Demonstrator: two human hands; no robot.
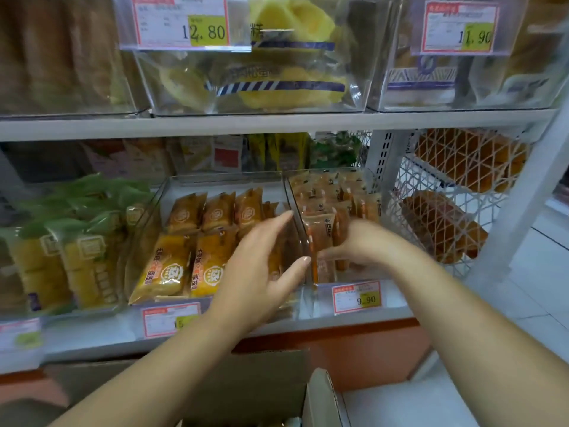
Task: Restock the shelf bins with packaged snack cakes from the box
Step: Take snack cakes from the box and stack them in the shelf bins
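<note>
Two clear shelf bins stand side by side on the lower shelf. The middle bin (215, 180) holds yellow-orange snack cake packs (167, 266). The right bin (323, 172) is packed with brown snack cake packs (323, 232) standing on edge. My left hand (258, 269) is open, its fingers spread against the clear divider between the two bins. My right hand (357, 245) reaches into the front of the right bin and grips the brown packs there. The cardboard box (261, 383) sits below, at the bottom of the view, with its flaps open.
A bin of green-topped cake packs (77, 241) stands at the left. Price tags (357, 297) hang on the shelf front. Upper shelf bins hold yellow cakes (261, 72). A white wire basket (446, 204) with brown packs hangs at the right.
</note>
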